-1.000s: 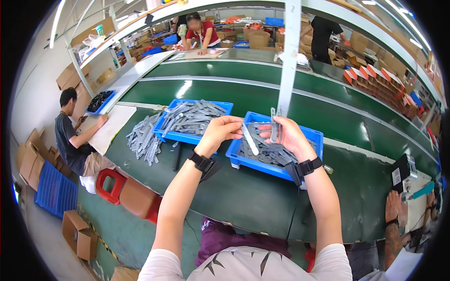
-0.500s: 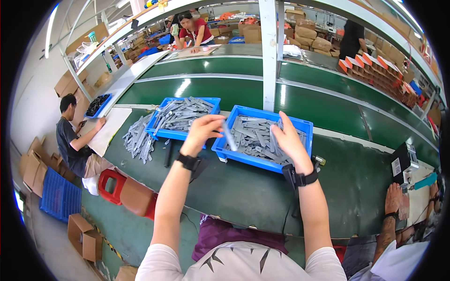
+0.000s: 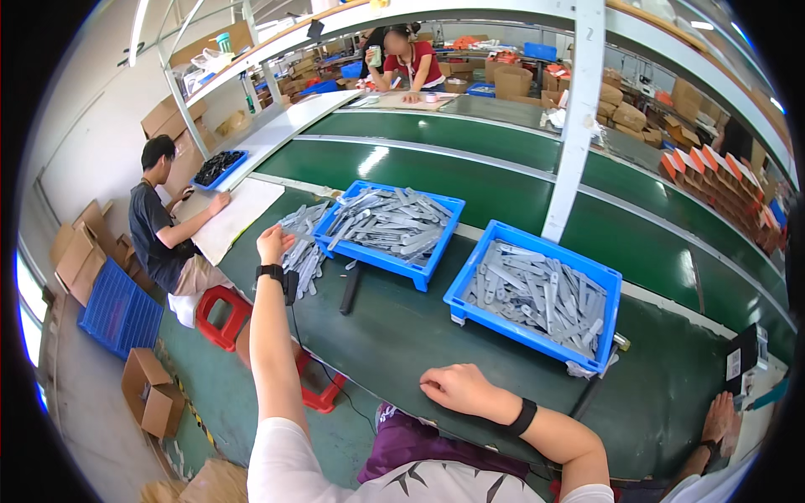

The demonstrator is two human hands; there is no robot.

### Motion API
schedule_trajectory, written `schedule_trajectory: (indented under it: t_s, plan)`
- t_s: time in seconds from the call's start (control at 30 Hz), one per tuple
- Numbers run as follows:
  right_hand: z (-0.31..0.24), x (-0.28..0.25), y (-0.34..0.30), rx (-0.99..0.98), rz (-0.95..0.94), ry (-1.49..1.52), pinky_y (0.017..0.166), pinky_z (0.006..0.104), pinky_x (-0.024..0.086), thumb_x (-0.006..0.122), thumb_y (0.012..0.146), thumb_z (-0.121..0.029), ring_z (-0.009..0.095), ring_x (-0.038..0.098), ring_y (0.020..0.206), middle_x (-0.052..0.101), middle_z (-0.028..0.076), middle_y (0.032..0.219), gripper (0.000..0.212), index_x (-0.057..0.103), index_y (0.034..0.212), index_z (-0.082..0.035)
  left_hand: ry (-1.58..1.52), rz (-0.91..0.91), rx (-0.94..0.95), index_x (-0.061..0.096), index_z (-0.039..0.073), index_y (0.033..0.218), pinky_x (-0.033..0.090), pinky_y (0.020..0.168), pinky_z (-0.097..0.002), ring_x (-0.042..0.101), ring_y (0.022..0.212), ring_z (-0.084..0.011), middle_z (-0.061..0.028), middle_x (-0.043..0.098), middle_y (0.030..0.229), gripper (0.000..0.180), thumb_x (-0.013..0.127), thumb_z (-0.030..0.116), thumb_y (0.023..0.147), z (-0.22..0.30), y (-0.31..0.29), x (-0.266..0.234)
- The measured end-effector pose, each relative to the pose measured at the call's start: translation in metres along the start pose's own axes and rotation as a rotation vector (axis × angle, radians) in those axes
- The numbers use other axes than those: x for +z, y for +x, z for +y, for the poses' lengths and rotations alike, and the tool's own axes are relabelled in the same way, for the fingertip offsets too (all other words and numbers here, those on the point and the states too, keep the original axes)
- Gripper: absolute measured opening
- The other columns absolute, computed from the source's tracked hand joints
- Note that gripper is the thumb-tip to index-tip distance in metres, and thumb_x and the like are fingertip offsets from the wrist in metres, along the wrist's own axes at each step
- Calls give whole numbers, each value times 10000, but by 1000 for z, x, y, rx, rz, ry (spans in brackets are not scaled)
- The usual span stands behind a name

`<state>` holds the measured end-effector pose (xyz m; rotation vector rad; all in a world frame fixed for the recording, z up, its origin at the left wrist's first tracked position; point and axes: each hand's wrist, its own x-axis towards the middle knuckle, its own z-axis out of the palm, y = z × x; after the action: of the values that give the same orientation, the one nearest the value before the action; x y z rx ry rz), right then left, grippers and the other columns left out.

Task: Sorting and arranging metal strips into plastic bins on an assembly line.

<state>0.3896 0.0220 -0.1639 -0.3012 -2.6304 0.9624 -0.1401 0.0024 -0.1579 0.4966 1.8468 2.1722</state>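
My left hand [image 3: 274,244] reaches to a loose pile of grey plastic strips [image 3: 307,267] left of the boxes. Its fingers are pinched together, and a grey plastic strip [image 3: 299,230] appears to stick out from them. Close to the table's front edge, my right hand [image 3: 463,388] is held low with its fingers curled under and nothing showing from it. One blue box [image 3: 425,275] full of such strips stands beside the pile. Another blue box [image 3: 524,336], farther right, also holds many strips.
A dark bar-shaped tool [image 3: 350,290] lies between the pile and the left box. Behind the boxes runs a green conveyor [image 3: 436,172], with a white post [image 3: 573,126] in front. A co-worker [image 3: 159,222] sits at left; another person's hand [image 3: 719,417] rests at far right.
My left hand has swung left from the right box to the loose pile. My right hand has left that box and come down near the front edge. The view has shifted rightward.
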Motion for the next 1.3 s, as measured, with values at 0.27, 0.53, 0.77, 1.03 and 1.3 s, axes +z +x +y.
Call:
schedule_trajectory:
  t_s: [0.27, 0.53, 0.77, 1.03, 1.3]
  plan:
    - [12, -12, -5, 102, -46, 26, 587, 384, 502, 580, 834, -191, 281, 642, 676, 669, 89, 746, 142, 659, 873, -80, 723, -297, 666, 641, 55, 1039, 494, 794, -357, 618, 888, -299, -142, 640, 938, 268, 640, 188, 806, 29, -65, 97]
    - [3, -14, -6, 69, -39, 46, 592, 382, 507, 577, 842, -181, 278, 645, 684, 670, 92, 754, 141, 658, 877, -71, 918, -668, 1024, 688, 118, 927, 464, 856, -388, 549, 1002, -287, -93, 619, 983, 163, 658, 156, 771, 26, -106, 184]
    - [8, -15, -8, 15, 10, 5, 574, 366, 503, 593, 840, -190, 266, 647, 683, 674, 86, 778, 143, 663, 891, -76, 1149, -615, 1365, 646, 134, 804, 476, 790, -370, 526, 997, -230, -25, 570, 905, 97, 667, 167, 715, 36, -112, 208]
    - [-4, -29, -17, -50, 90, -23, 579, 407, 498, 563, 842, -171, 294, 636, 704, 648, 102, 748, 126, 618, 835, -57, 1071, -633, 1383, 669, 108, 846, 462, 781, -367, 569, 920, -230, -41, 639, 852, 104, 652, 176, 769, 39, -119, 200]
    - [-38, -64, -36, -315, 125, -144, 507, 351, 477, 584, 804, -135, 244, 598, 623, 549, 78, 643, 126, 517, 746, -46, 697, -736, 1176, 647, 40, 918, 445, 669, -413, 600, 735, -311, -114, 629, 767, 112, 610, 86, 824, 81, -240, 237]
